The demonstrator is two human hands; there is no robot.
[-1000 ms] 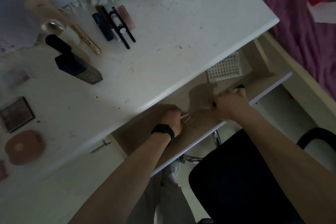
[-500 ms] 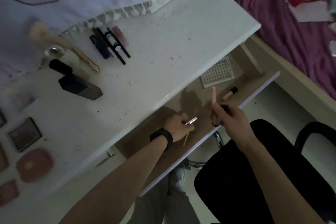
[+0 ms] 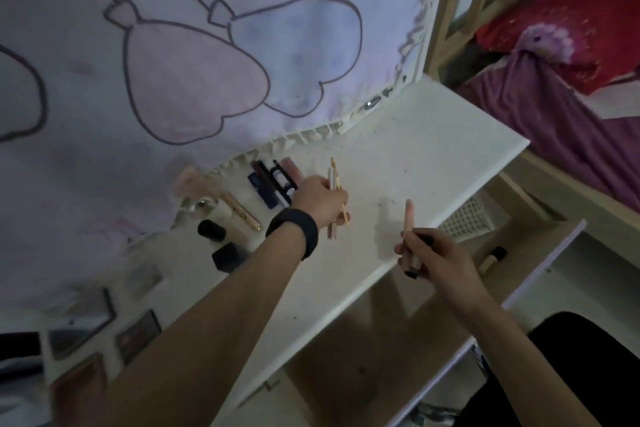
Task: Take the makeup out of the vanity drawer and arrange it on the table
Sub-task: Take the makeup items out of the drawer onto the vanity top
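Thin pencils [image 3: 333, 180] are gripped by the left hand [image 3: 320, 199] over the desk [image 3: 433, 149], a pink tube [image 3: 408, 218] by the right hand [image 3: 434, 260]. A small tube [image 3: 493, 258] and grid tray [image 3: 465, 218] are contained in the drawer [image 3: 381, 357].

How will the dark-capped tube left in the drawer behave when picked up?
The tube looks round and slim, so it probably rolls on the flat drawer floor if nudged. Likely stiff and light, given its small hard-looking casing. Possibly slippery; too dim to tell.

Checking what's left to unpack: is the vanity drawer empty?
Not empty: the open drawer holds a small black-capped tube and a white perforated tray.
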